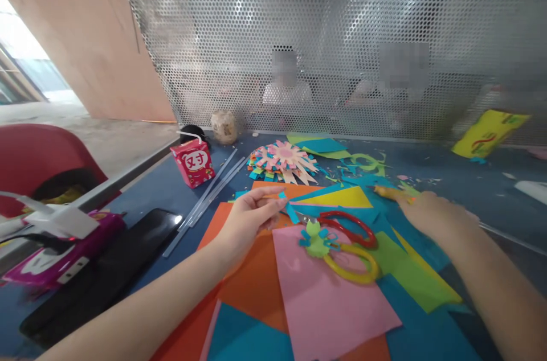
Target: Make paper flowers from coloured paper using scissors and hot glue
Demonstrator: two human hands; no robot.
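"Left grip?"
"My left grip (249, 216) is closed, thumb against fingers, on a blue strip (289, 208)."
"Right?"
"My right grip (429, 214) is at a yellow item (387, 193); blurred, closure I cannot tell."
"Surroundings?"
"Scissors (348, 228) between my hands, green cutout (317, 241) by their handles, above pink paper (329, 304). Beyond, fringed paper flowers (284, 157) and a red carton (193, 163) on the desk (147, 193)."

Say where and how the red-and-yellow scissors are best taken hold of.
I'd take the scissors by the outer ends of both handle loops, coming from the person's right: the open loops face that way, while the blades point toward the left hand. The green cutout sits near the pivot, so gripping there would likely crumple it.
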